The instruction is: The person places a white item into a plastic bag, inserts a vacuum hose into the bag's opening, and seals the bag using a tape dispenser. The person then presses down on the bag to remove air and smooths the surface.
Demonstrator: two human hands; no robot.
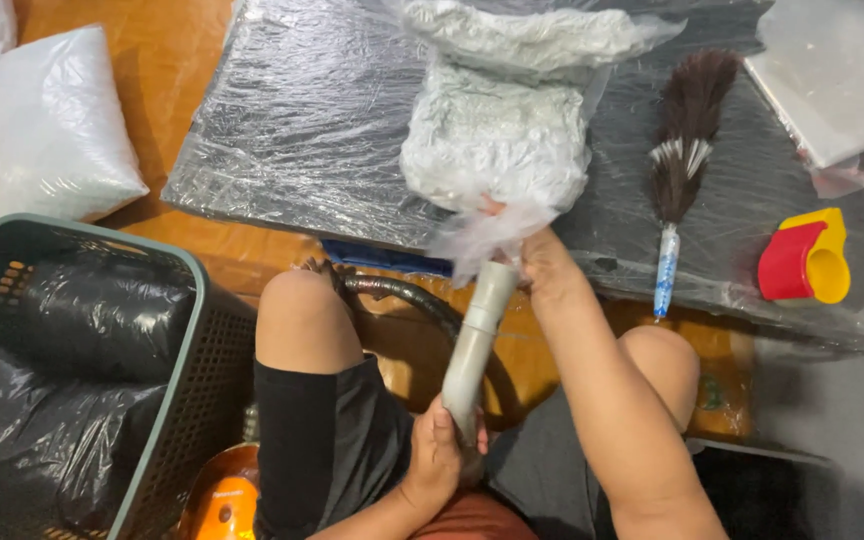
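Head view: the left hand (434,452) has its grip closed around the grey hose tube's (477,335) lower end; the right hand (544,262) pinches the plastic bag's (497,150) neck over the tube mouth; the bag above it already looks shrunken.

The mouth of the clear plastic bag of pale grey stuffing (497,150) is bunched over the end of the grey plastic vacuum tube (474,345), so the tube's opening is hidden. The fingers (492,208) of the right hand (544,262) are mostly buried in that gathered plastic. The tube's lower end disappears inside the left hand (437,455). The dark ribbed hose (402,295) passes behind the left knee and the tube. The green mesh plastic basket (167,420) and its black bags are cut off by the left and bottom edges. The orange rounded appliance body (222,495) runs off the bottom edge.
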